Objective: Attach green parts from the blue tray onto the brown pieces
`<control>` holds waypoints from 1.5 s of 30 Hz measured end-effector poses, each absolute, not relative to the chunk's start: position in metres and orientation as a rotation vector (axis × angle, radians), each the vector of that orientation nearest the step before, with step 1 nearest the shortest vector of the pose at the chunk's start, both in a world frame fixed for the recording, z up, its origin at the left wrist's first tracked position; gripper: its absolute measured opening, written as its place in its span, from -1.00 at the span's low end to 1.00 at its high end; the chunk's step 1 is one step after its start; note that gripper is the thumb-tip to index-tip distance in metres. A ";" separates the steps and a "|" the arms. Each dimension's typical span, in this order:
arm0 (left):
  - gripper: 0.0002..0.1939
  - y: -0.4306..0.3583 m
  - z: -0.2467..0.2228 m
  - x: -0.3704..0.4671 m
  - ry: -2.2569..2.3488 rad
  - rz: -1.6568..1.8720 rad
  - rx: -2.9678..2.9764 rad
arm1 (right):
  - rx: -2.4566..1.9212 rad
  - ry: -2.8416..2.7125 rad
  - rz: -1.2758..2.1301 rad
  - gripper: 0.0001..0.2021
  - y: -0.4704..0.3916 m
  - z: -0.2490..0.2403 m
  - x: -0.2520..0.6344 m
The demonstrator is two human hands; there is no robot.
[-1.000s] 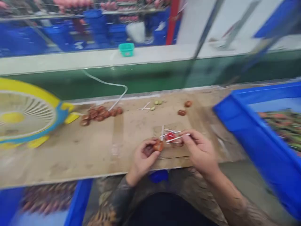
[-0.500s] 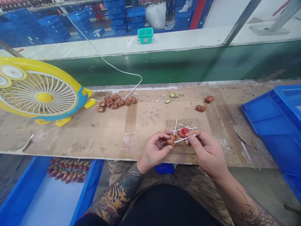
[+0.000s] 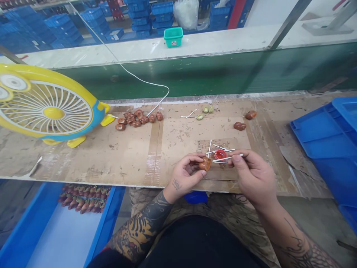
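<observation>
My left hand (image 3: 186, 174) pinches a small brown glossy piece (image 3: 205, 163) just above the cardboard-covered bench (image 3: 111, 156). My right hand (image 3: 252, 175) holds a thin white stick (image 3: 225, 159) whose tip points at that piece. Right behind them sits a small red cap (image 3: 220, 153) with several white sticks (image 3: 211, 147) scattered around it.
A yellow and blue desk fan (image 3: 47, 108) stands at the left, its white cable (image 3: 139, 80) running back. A cluster of brown pieces (image 3: 138, 118) lies beside it, two more brown pieces (image 3: 240, 125) and green bits (image 3: 205, 111) farther back. Blue crates sit at the right (image 3: 323, 145) and lower left (image 3: 33, 227).
The view has steadied after a blurred swing. My right hand has shifted slightly right with the stick, and my left hand keeps the brown piece in the same spot.
</observation>
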State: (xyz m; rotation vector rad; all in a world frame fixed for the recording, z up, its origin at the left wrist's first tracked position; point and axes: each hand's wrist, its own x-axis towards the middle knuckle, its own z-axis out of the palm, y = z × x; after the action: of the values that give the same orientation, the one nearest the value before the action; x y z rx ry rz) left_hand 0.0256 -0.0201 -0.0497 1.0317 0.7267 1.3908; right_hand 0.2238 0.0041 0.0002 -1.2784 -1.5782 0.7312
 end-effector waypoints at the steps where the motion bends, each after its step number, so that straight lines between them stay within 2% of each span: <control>1: -0.72 -0.020 -0.050 0.025 0.728 1.392 1.025 | -1.319 -1.568 0.660 -0.79 0.007 0.000 0.227; 5: -0.73 -0.020 -0.048 0.025 0.753 1.399 1.015 | -1.451 -1.760 0.450 -0.76 0.023 -0.009 0.240; 9: -0.72 -0.020 -0.046 0.025 0.779 1.386 0.997 | -1.453 -1.922 0.407 -0.73 0.031 -0.021 0.243; 17: -0.69 -0.019 -0.044 0.024 0.820 1.380 1.007 | -1.421 -1.792 0.335 -0.78 0.021 -0.012 0.242; 24: -0.65 -0.020 -0.043 0.025 0.842 1.322 0.995 | -1.176 -1.562 0.850 -0.85 0.003 0.001 0.223; 27: -0.67 -0.020 -0.043 0.025 0.816 1.334 1.004 | -1.153 -1.632 0.923 -0.86 0.001 -0.002 0.219; 36: -0.65 -0.020 -0.045 0.025 0.822 1.324 1.006 | -1.202 -1.697 0.702 -0.87 0.003 -0.005 0.225; 39: -0.68 -0.018 -0.050 0.026 0.809 1.359 0.944 | -1.330 -1.682 0.521 -0.85 0.011 -0.006 0.234; 45: -0.68 -0.016 -0.051 0.026 0.843 1.318 0.959 | -1.436 -1.957 0.325 -0.81 0.030 -0.018 0.246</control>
State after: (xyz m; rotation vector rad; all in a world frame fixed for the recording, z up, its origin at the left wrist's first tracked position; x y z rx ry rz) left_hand 0.0259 -0.0163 -0.0512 0.9587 0.8430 1.3179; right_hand 0.2463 0.0297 -0.0184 -1.4362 -1.9569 0.3246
